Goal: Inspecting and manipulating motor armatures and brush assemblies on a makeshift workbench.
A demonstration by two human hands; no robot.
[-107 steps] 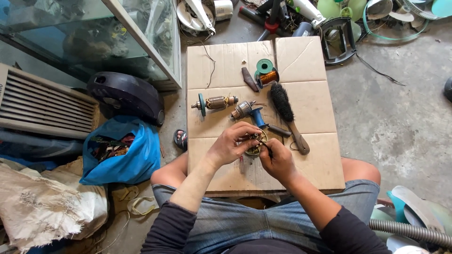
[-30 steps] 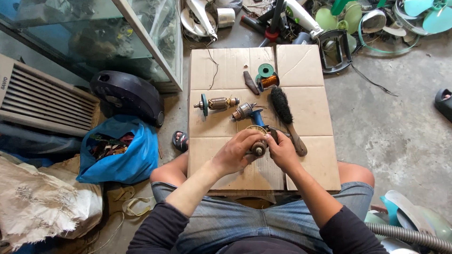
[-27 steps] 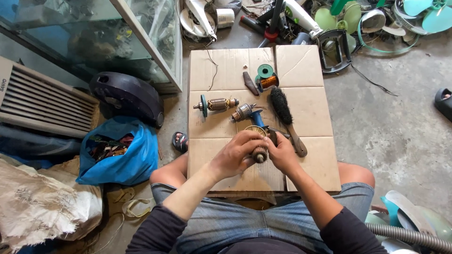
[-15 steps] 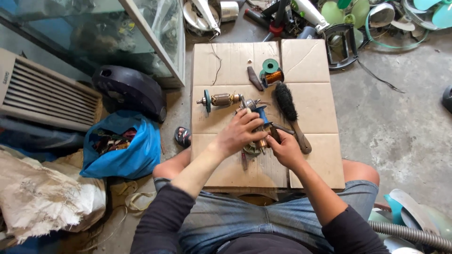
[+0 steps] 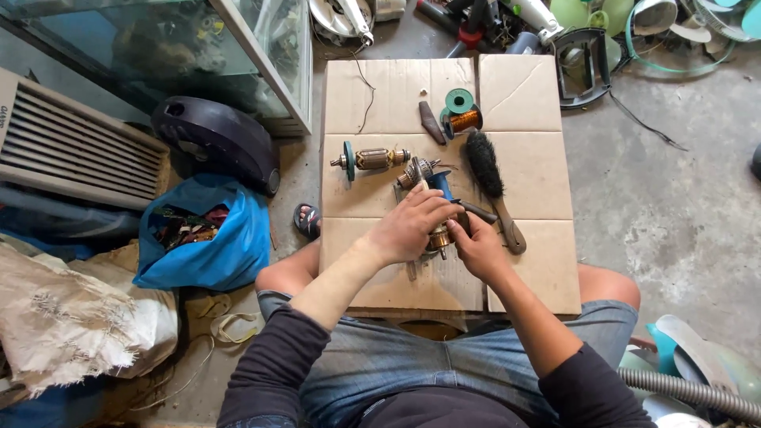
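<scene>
Two hands [image 5: 444, 234] around coppery cylindrical motor part [image 5: 438, 236]

This is an informal repair workshop set up on a bare concrete floor [image 5: 682, 198]. A flattened cardboard sheet [image 5: 523, 95] serves as bench, carrying a motor armature [image 5: 374, 159], copper wire spool [image 5: 462, 119] and brush [image 5: 487, 170], with fan parts [image 5: 658, 24] piled past its far edge.

The person wears a dark, almost black long-sleeved top, the sleeves [image 5: 273, 372] pushed up to just below the elbows, and faded blue denim shorts [image 5: 428, 357] ending at the knees. Both hands, left [image 5: 408, 226] and right [image 5: 476, 246], are bare, without gloves, rings or watch.
</scene>
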